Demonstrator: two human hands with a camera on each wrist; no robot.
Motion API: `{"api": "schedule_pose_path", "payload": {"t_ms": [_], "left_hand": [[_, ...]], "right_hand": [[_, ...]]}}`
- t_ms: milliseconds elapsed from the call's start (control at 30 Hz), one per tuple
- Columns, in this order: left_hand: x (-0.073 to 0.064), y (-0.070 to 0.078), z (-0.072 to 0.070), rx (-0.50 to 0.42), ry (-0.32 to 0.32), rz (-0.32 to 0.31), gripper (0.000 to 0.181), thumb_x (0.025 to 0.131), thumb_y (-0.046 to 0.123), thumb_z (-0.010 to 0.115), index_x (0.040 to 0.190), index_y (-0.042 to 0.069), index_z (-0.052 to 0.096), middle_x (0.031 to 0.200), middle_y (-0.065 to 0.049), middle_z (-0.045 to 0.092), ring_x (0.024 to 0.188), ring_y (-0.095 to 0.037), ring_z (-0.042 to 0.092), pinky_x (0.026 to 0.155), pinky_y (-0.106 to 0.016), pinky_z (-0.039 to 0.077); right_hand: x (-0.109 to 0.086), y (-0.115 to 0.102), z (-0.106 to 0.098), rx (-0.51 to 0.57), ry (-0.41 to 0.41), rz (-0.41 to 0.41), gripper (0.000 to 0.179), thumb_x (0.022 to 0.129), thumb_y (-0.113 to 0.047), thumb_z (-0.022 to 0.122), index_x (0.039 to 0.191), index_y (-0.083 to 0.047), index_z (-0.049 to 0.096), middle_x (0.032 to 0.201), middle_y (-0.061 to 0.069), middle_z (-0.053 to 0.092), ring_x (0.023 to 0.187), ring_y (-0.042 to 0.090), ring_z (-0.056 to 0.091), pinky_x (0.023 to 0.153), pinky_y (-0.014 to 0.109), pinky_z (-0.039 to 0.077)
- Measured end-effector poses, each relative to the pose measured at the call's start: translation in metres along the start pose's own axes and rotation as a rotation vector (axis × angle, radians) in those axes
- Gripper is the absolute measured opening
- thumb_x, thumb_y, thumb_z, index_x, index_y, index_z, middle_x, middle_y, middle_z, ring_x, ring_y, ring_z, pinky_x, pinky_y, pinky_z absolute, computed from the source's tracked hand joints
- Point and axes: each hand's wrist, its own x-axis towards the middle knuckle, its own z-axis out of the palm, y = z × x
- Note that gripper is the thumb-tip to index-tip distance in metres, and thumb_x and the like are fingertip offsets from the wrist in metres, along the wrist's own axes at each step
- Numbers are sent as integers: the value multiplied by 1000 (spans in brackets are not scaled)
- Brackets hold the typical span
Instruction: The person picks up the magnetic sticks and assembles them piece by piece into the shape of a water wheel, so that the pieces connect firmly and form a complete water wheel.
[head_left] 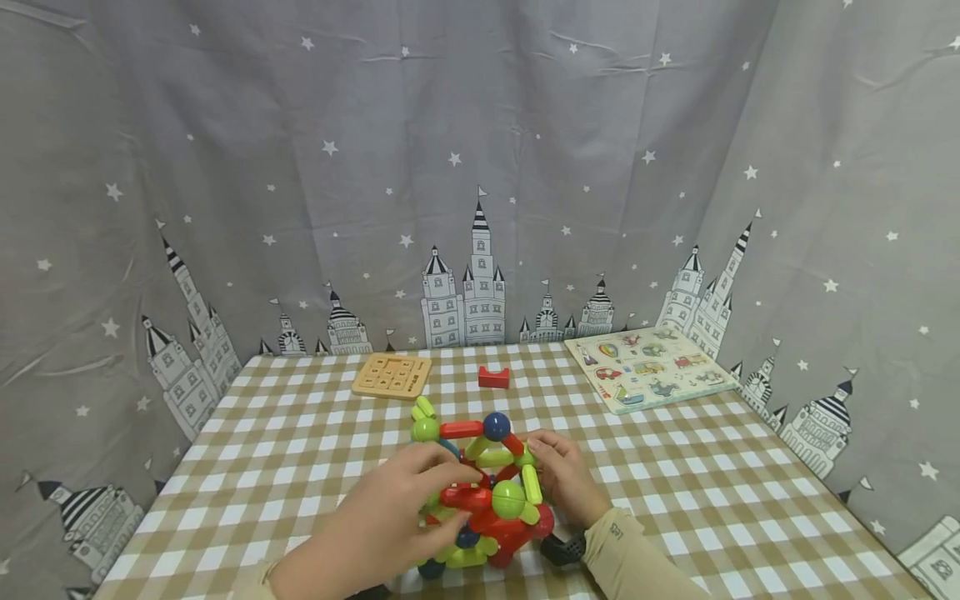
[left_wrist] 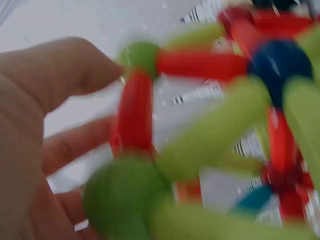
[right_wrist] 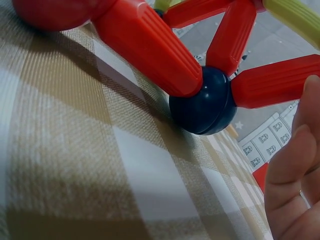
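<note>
A magnetic ball-and-stick structure (head_left: 508, 500) of red and lime rods joined by green, blue and red balls stands near the front of the table. My left hand (head_left: 397, 500) grips its left side. In the left wrist view the thumb is at a green ball (left_wrist: 141, 57) and a finger passes behind a red rod (left_wrist: 134, 112). On the far right side, my right hand (head_left: 566, 475) holds the structure by its upper part, with fingertips by a green ball. The right wrist view has those fingers (right_wrist: 292, 170) against a red rod (right_wrist: 277, 80), beside a dark blue ball (right_wrist: 204, 102) low over the cloth.
Behind the structure lie a wooden number puzzle (head_left: 392, 376) and a red notched block (head_left: 493, 378). A picture puzzle board (head_left: 651, 367) is at the back right. The table has a checked cloth (head_left: 285, 442); a grey curtain (head_left: 480, 125) hangs behind it.
</note>
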Motion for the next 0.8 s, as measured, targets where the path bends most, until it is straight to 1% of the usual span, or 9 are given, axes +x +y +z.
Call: {"api": "schedule_pose_path", "payload": {"t_ms": [100, 167, 300, 367, 467, 533, 600, 700, 800], "left_hand": [[6, 11, 5, 125, 0, 8, 44, 87, 56, 78, 123, 32, 72, 112, 17, 69, 101, -4, 62, 84, -30, 54], [12, 17, 7, 158, -14, 10, 46, 88, 61, 73, 123, 32, 73, 109, 18, 72, 99, -4, 65, 81, -31, 51], [20, 22, 10, 123, -14, -10, 37, 87, 49, 79, 117, 27, 76, 98, 17, 75, 86, -2, 67, 73, -27, 48], [22, 21, 12, 88, -8, -41, 35, 87, 44, 81, 116, 25, 77, 96, 16, 75, 84, -1, 67, 73, -26, 50], [23, 20, 14, 56, -12, -82, 35, 90, 44, 78, 118, 23, 77, 100, 15, 76, 87, -2, 67, 77, -30, 55], [24, 20, 15, 60, -14, -100, 35, 91, 45, 76, 118, 23, 77, 101, 15, 76, 88, -2, 68, 77, -30, 56], [26, 19, 17, 77, -2, -102, 34, 91, 46, 76, 116, 22, 77, 98, 15, 77, 85, -2, 68, 75, -29, 55], [27, 19, 19, 103, 28, -102, 32, 91, 45, 77, 113, 22, 78, 94, 14, 77, 77, 0, 65, 68, -24, 51], [26, 21, 20, 125, 51, -111, 31, 91, 46, 77, 112, 23, 79, 94, 15, 77, 75, 0, 64, 67, -24, 48]], "right_hand": [[-1, 0, 0, -1, -8, -12, 26, 108, -28, 51, 118, -12, 69, 122, 7, 72, 103, 14, 71, 87, 33, 59], [-1, 0, 0, -9, -16, -29, 24, 108, -27, 50, 115, -14, 69, 118, 3, 73, 101, 13, 71, 87, 32, 59], [-1, 2, 1, -21, -49, -52, 23, 109, -26, 49, 112, -16, 70, 115, 1, 73, 99, 12, 71, 85, 31, 59], [-1, 3, 1, -28, -55, -56, 24, 109, -27, 49, 112, -16, 70, 117, 3, 73, 99, 12, 71, 85, 31, 59], [-1, 3, 1, -40, -41, -53, 24, 109, -28, 50, 112, -15, 70, 117, 4, 73, 98, 11, 70, 84, 30, 59], [0, 3, 1, -43, -28, -46, 24, 108, -29, 51, 112, -15, 70, 117, 4, 73, 97, 11, 70, 83, 30, 59], [0, 2, 0, -44, -18, -40, 25, 108, -30, 51, 113, -14, 70, 116, 3, 73, 96, 11, 70, 83, 30, 59], [0, 2, 0, -43, -18, -43, 26, 108, -30, 51, 114, -13, 70, 116, 5, 73, 96, 12, 70, 83, 30, 59], [0, 2, -1, -45, -19, -50, 25, 108, -28, 51, 113, -12, 69, 116, 5, 72, 96, 11, 70, 82, 29, 59]]}}
